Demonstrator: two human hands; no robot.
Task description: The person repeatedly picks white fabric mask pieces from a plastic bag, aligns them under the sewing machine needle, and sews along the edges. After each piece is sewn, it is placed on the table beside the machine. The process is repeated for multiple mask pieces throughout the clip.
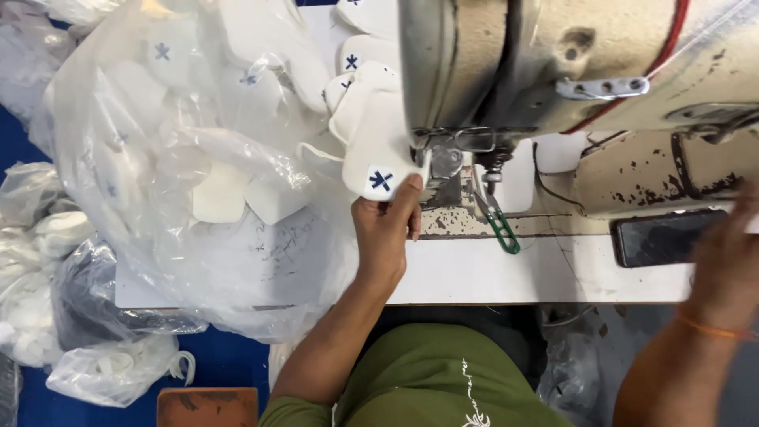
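Note:
My left hand (385,229) pinches the near corner of a white shaped fabric piece (371,146) marked with a blue cross, just left of the presser foot (443,170) of a worn cream sewing machine (569,63). More white pieces with blue crosses (360,55) trail away behind it. My right hand (727,261), blurred, hovers at the right edge over the table near a dark phone (660,236); whether it holds anything cannot be told. An orange thread band circles that wrist.
A big clear plastic bag (198,158) full of white pieces covers the table's left side. Further bags (47,300) lie on the blue floor at left. Green-handled snips (500,225) rest on the white table (506,273) beside the needle.

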